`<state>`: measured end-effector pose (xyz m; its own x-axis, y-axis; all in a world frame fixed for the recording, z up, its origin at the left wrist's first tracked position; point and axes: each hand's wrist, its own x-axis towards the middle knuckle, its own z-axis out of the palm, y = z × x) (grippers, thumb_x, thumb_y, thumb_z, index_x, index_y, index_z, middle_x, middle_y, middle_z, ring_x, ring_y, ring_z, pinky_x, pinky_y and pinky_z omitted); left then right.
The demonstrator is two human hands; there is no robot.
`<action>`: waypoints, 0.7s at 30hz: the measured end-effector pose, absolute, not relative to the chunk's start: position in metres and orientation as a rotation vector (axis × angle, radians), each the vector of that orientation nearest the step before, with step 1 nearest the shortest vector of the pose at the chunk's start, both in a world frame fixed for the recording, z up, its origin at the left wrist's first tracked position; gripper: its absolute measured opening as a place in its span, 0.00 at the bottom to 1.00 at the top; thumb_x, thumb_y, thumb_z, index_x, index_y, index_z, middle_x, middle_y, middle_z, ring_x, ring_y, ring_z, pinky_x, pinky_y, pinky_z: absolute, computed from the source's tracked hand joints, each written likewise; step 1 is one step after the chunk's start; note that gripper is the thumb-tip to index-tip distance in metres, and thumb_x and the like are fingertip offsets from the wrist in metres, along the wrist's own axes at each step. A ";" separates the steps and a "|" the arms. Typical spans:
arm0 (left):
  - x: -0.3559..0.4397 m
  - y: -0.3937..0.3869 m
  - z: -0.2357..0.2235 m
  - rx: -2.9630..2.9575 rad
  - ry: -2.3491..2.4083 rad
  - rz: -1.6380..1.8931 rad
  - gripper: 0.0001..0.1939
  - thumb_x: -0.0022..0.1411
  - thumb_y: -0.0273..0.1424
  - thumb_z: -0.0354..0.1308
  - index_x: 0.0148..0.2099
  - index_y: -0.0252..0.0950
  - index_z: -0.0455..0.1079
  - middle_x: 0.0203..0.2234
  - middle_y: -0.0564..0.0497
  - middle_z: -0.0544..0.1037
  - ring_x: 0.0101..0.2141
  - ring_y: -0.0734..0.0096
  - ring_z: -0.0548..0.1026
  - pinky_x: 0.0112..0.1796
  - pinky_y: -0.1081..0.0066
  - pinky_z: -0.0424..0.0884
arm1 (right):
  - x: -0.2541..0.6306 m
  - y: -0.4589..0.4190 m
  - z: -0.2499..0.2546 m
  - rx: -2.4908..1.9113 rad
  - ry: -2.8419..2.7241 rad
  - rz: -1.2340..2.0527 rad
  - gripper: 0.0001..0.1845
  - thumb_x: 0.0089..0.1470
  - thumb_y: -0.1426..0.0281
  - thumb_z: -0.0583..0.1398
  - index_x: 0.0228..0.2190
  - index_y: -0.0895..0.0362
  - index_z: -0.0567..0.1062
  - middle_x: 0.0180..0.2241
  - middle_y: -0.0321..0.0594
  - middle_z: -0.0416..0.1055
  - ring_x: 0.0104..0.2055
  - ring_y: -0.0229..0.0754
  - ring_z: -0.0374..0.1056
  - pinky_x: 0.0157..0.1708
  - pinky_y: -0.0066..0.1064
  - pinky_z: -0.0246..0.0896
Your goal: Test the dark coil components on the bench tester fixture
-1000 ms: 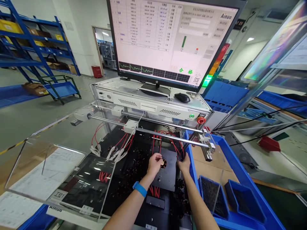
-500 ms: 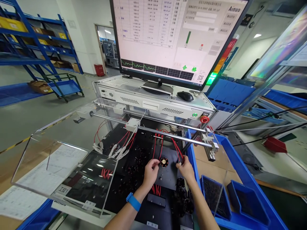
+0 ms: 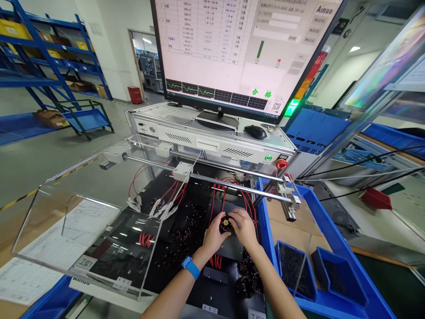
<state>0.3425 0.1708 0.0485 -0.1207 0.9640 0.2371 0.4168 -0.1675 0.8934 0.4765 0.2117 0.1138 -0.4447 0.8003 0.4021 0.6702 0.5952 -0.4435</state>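
Observation:
Between my hands is a small round motor stator (image 3: 226,223) with dark poles and a pale centre, over the grey plate (image 3: 232,250) of the test bench. The fingers of my left hand (image 3: 214,234) curl round its left side. From the right, my right hand (image 3: 245,228) grips its other side with bent fingers. Red test leads (image 3: 247,199) run down behind my hands; their lower ends are hidden. More stators (image 3: 182,234) lie left of my left hand, and another group (image 3: 247,281) sits below my right forearm.
A clear acrylic cover (image 3: 89,230) and metal rails (image 3: 229,184) span the bench. To the right, a large blue tray (image 3: 335,217) holds small blue bins (image 3: 295,270) with dark parts. Behind stands a monitor (image 3: 212,71) above a panel with a red emergency button (image 3: 282,164).
My right hand has left the red leads and moved left onto the stator. My left hand has shifted slightly right and closed round the stator's side.

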 end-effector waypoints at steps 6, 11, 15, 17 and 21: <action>0.342 0.178 0.042 1.569 1.543 1.277 0.39 0.46 0.23 0.63 0.58 0.41 0.51 0.54 0.47 0.64 0.54 0.64 0.62 0.55 0.60 0.60 | 0.456 0.232 0.127 -1.004 -2.701 -0.068 0.09 0.54 0.73 0.55 0.29 0.55 0.76 0.36 0.42 0.70 0.42 0.46 0.60 0.39 0.38 0.56; 0.342 0.177 0.047 1.558 1.528 1.299 0.39 0.45 0.24 0.64 0.58 0.41 0.51 0.52 0.47 0.66 0.53 0.63 0.64 0.53 0.60 0.62 | 0.461 0.227 0.125 -0.822 -2.772 -0.312 0.06 0.54 0.74 0.55 0.31 0.58 0.73 0.34 0.41 0.68 0.42 0.44 0.59 0.42 0.36 0.53; 0.342 0.176 0.053 1.561 1.495 1.311 0.38 0.44 0.20 0.63 0.57 0.42 0.53 0.48 0.49 0.69 0.50 0.65 0.67 0.51 0.60 0.64 | 0.473 0.221 0.119 -0.946 -2.629 -0.352 0.07 0.53 0.77 0.54 0.33 0.58 0.72 0.36 0.41 0.68 0.42 0.43 0.59 0.45 0.36 0.51; 0.342 0.176 0.055 1.575 1.489 1.310 0.37 0.44 0.18 0.62 0.56 0.42 0.55 0.48 0.49 0.69 0.50 0.64 0.67 0.52 0.59 0.64 | 0.479 0.220 0.114 -1.074 -2.526 -0.361 0.08 0.54 0.77 0.53 0.32 0.57 0.72 0.36 0.41 0.69 0.41 0.43 0.59 0.43 0.35 0.52; 0.342 0.177 0.057 1.638 1.451 1.301 0.32 0.44 0.18 0.62 0.52 0.42 0.62 0.48 0.50 0.68 0.49 0.65 0.66 0.52 0.60 0.63 | 0.485 0.223 0.107 -1.139 -2.442 -0.334 0.09 0.55 0.76 0.53 0.32 0.57 0.72 0.35 0.41 0.69 0.39 0.42 0.60 0.39 0.34 0.53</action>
